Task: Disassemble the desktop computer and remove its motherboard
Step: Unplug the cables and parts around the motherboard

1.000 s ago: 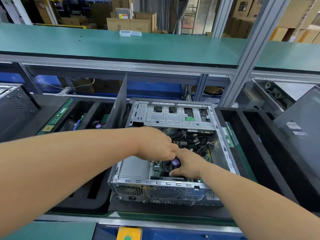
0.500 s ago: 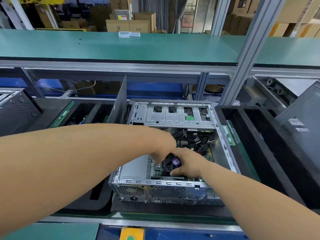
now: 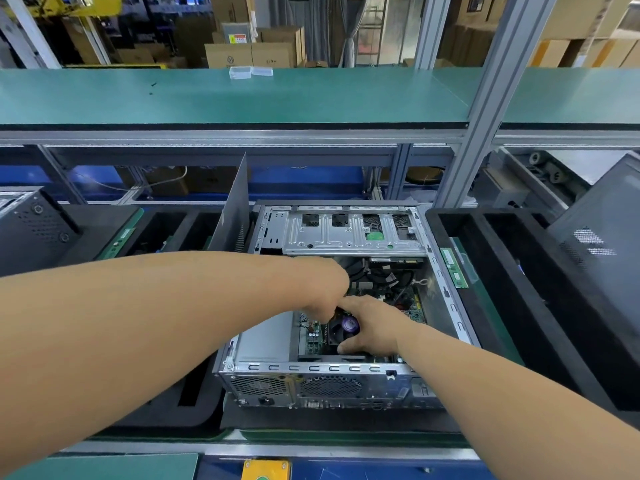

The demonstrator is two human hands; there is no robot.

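A long green workbench shelf (image 3: 242, 95) ran across the far side of the scene, carried on an aluminium frame post (image 3: 485, 109). Below it, in the middle of the near work surface, lay the opened desktop computer case (image 3: 325, 382), its rear panel with fan grilles turned toward the person and its silver drive cage (image 3: 349, 233) at the far end. Black foam trays (image 3: 519, 292) stood just beside the case on the right and left, and a loose grey side panel (image 3: 233, 209) leaned upright against the case's far-left corner. Inside the case, the green motherboard (image 3: 410, 306) lay flat on the bottom, right of the silver power supply box (image 3: 265, 336), with black cables (image 3: 384, 277) bundled at its far edge. Both forearms reached in from the near side. The left hand (image 3: 322, 289) pointed downward into the case, fingers curled toward the board; whether it held anything could not be told. The right hand (image 3: 372, 327) rested around the black cooler fan (image 3: 343, 329) with its purple centre sticker, thumb curled on the near edge and fingers along the far side, gripping it.
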